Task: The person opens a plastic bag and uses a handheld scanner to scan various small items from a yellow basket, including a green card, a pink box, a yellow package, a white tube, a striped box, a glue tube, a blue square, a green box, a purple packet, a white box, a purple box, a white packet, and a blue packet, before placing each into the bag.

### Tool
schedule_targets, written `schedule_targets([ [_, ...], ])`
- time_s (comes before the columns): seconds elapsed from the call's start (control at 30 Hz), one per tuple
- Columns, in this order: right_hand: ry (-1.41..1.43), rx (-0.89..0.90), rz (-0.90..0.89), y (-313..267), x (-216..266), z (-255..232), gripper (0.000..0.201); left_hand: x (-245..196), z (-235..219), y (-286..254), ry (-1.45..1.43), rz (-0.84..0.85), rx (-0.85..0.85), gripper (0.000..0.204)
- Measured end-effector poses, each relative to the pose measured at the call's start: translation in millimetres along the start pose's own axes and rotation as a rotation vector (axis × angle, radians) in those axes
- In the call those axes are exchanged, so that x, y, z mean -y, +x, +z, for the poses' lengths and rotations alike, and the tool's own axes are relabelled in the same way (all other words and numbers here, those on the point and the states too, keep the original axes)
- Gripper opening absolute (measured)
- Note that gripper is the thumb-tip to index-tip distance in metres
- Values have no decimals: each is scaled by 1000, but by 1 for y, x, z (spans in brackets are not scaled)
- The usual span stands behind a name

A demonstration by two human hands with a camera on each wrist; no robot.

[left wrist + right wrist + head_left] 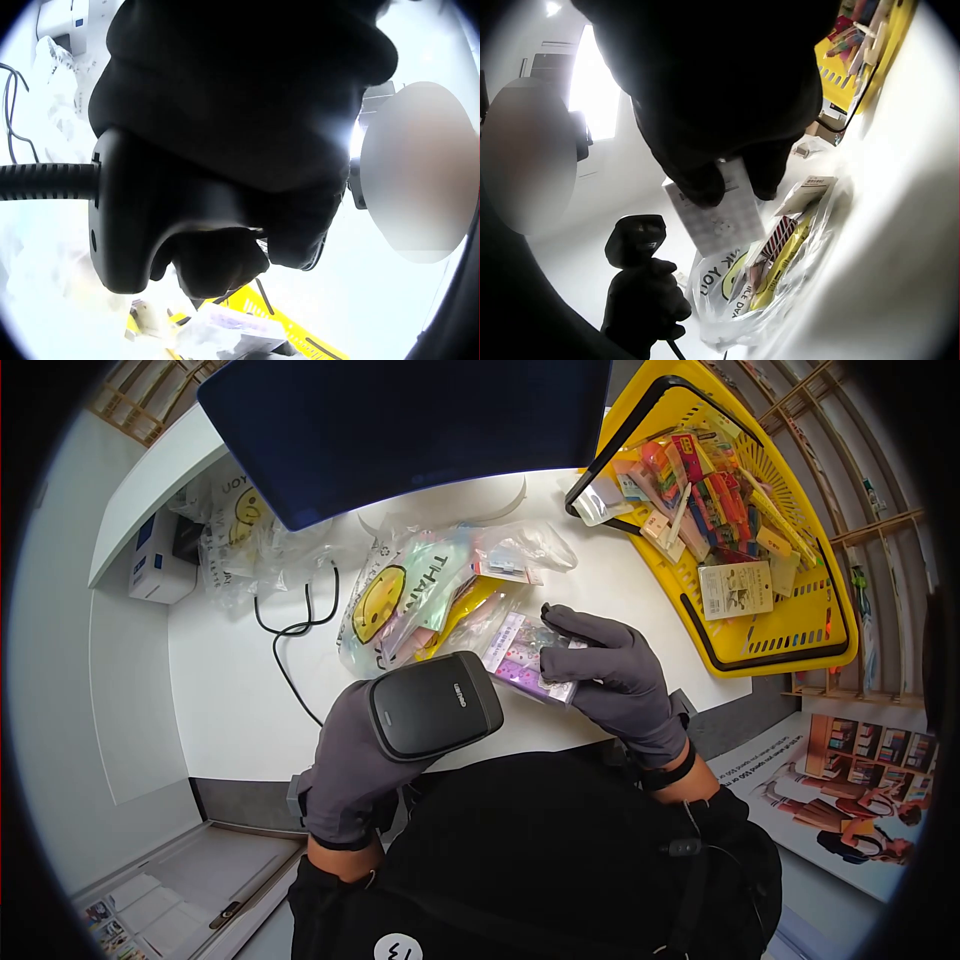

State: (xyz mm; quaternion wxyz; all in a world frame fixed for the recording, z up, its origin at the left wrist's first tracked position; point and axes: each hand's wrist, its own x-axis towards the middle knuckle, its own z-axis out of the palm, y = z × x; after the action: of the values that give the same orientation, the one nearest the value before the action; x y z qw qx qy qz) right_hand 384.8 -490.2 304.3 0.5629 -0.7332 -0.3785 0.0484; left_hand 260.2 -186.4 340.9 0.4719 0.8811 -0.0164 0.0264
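Observation:
My gloved left hand [340, 775] grips a black handheld barcode scanner [435, 705], whose broad head points toward the package. Between the thumb and fingers of my gloved right hand [625, 685] is a small flat package [518, 658] with a purple and white printed front. In the right wrist view the package [724, 221] shows a pale checked face, tilted. Just beyond it lies a clear plastic bag [375, 605] with a yellow smiley, holding a yellow item and other packaged goods. The left wrist view shows the scanner's handle and its ribbed cable [49, 181].
A yellow basket [835, 635] with several stationery items stands at the right. A dark monitor [410, 430] overhangs the back of the white desk [225, 710]. More plastic bags [235, 540], a white box [160, 565] and a black cable [283, 660] are at the left.

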Motion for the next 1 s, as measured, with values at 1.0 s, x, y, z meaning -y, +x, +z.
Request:
schedule_targets([
  [1.0,99,282,505,114,0,81,58,19,-34,-47,-328,-465,-44,63],
])
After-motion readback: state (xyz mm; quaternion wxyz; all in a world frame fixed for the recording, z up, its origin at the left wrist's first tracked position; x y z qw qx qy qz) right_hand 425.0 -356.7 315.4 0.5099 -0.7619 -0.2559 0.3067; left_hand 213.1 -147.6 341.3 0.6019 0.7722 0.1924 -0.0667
